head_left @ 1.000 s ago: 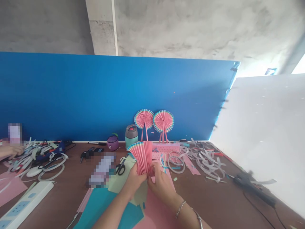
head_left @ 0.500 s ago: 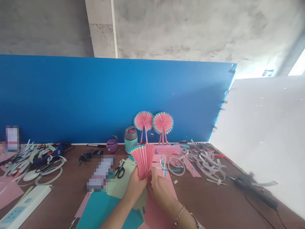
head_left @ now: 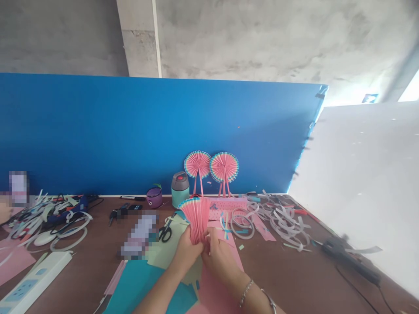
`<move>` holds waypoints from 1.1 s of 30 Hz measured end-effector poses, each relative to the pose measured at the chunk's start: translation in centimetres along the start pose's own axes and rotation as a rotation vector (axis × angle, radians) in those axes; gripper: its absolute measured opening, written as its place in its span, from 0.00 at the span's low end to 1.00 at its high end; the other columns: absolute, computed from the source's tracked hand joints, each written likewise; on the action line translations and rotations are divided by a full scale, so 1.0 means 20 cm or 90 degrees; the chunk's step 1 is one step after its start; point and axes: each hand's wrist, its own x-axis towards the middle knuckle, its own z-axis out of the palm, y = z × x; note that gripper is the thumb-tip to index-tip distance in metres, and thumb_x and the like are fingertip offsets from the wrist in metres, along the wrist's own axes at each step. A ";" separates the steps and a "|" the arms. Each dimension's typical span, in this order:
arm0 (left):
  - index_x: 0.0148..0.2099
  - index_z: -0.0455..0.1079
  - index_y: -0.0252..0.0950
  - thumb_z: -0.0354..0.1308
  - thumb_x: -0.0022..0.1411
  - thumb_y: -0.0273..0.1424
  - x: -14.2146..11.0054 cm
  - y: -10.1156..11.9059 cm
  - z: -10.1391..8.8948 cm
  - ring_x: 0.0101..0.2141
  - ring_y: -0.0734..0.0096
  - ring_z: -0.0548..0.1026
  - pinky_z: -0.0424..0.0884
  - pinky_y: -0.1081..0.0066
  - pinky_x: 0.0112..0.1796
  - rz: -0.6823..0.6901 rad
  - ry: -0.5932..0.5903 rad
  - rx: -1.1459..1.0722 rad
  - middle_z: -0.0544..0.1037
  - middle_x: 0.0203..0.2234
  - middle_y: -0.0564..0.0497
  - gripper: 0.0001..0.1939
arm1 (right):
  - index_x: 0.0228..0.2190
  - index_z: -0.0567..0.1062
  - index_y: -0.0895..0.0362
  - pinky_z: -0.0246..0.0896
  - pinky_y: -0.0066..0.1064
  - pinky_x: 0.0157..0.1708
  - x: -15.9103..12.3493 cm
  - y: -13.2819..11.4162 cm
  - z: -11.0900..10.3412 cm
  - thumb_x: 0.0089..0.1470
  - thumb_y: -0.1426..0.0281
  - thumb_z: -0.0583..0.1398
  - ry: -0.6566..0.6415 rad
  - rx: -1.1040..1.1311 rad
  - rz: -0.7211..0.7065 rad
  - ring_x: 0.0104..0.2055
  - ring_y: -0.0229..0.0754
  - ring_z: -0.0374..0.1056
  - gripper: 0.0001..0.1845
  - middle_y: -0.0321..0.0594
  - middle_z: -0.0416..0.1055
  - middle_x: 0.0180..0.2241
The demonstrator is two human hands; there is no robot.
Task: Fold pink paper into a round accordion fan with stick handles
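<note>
Between my hands is a pleated pink paper fan (head_left: 198,218) with a blue and yellow striped edge, spread part way at the top. My left hand (head_left: 188,249) grips its lower left side. My right hand (head_left: 216,253) is closed at the fan's lower right edge, thumb and fingers pinching the folds. Beneath my hands lie a pink sheet (head_left: 216,294), a pale green sheet (head_left: 163,253) and a teal sheet (head_left: 137,283). Black-handled scissors (head_left: 165,234) rest left of the fan.
Two round paper fans (head_left: 224,167) lean against the blue partition (head_left: 98,135). A teal jar (head_left: 180,192) and purple pot (head_left: 154,198) stand at the back. White strips (head_left: 284,224) tangle at right, near a glue gun (head_left: 350,257). A power strip (head_left: 36,281) lies front left.
My hands keep hold of the pleated fan, whose upper folds have shifted slightly and look a little narrower. At the far left, another person's hand has come further into view.
</note>
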 end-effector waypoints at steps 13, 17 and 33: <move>0.40 0.68 0.34 0.57 0.43 0.22 0.00 -0.01 -0.01 0.45 0.56 0.72 0.65 0.64 0.46 0.009 -0.011 0.038 0.77 0.38 0.46 0.17 | 0.39 0.61 0.57 0.33 0.27 0.20 -0.01 0.02 0.02 0.50 0.81 0.47 -0.015 -0.017 -0.037 0.19 0.38 0.63 0.15 0.33 0.69 0.21; 0.37 0.68 0.34 0.56 0.42 0.20 0.01 -0.04 -0.02 0.40 0.59 0.73 0.66 0.66 0.43 0.021 -0.033 0.049 0.76 0.34 0.48 0.16 | 0.40 0.60 0.57 0.33 0.27 0.20 -0.01 0.02 0.02 0.48 0.81 0.48 -0.017 -0.031 -0.047 0.20 0.38 0.63 0.16 0.33 0.69 0.21; 0.41 0.69 0.34 0.49 0.41 0.18 0.02 -0.04 -0.03 0.40 0.63 0.74 0.68 0.68 0.42 0.017 -0.067 -0.001 0.78 0.35 0.49 0.21 | 0.43 0.61 0.55 0.38 0.26 0.22 -0.01 -0.01 -0.05 0.45 0.78 0.52 -0.046 -0.001 -0.008 0.24 0.41 0.65 0.21 0.32 0.69 0.22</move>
